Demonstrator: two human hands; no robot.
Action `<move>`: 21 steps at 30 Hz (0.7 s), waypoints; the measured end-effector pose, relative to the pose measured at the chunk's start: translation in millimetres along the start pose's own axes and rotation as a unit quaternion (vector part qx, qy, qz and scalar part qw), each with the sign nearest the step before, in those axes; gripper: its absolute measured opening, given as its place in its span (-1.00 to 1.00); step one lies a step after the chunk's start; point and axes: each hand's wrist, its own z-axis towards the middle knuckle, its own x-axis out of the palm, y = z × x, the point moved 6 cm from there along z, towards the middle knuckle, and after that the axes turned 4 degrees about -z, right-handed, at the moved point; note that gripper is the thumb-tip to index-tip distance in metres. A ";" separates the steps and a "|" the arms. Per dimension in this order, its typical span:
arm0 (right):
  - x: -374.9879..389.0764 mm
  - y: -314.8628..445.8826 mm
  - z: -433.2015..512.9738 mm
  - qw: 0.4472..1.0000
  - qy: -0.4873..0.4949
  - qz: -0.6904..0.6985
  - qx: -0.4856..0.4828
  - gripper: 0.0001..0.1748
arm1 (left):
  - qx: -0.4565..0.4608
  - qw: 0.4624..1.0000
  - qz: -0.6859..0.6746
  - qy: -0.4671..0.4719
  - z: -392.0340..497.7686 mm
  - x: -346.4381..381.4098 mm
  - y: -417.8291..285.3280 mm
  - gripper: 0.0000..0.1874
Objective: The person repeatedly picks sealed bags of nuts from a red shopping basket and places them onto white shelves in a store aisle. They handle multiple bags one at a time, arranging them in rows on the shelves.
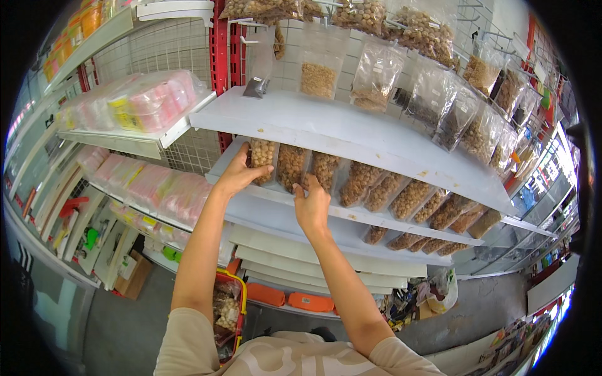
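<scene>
My left hand (240, 170) is around a clear plastic bag of pale round dried pieces (262, 157), the leftmost on the middle shelf. Its thumb lies across the bag's front and its fingers are at the left side. My right hand (312, 202) has bent fingers at the lower right edge of a second bag, with browner contents (290, 164). Whether those fingers grip its plastic cannot be made out. A third bag (325, 168) stands just right of them. All three lean upright on the white metal shelf (345, 211), under the overhanging upper shelf (301, 115).
More filled bags (409, 199) continue rightward, with others (409, 242) on the shelf below. Bags hang from hooks above (320, 77). Pink-and-white wrapped packs (150, 101) sit on the left shelves. A red-and-yellow basket (243, 301) holding bagged goods stands below, near orange cases (310, 301).
</scene>
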 end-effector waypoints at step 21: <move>-7.1 -16.3 3.9 0.997 -0.064 -0.004 -0.038 -0.81 | 0.023 0.995 0.092 -0.006 -0.4 -4.3 11.3 -0.12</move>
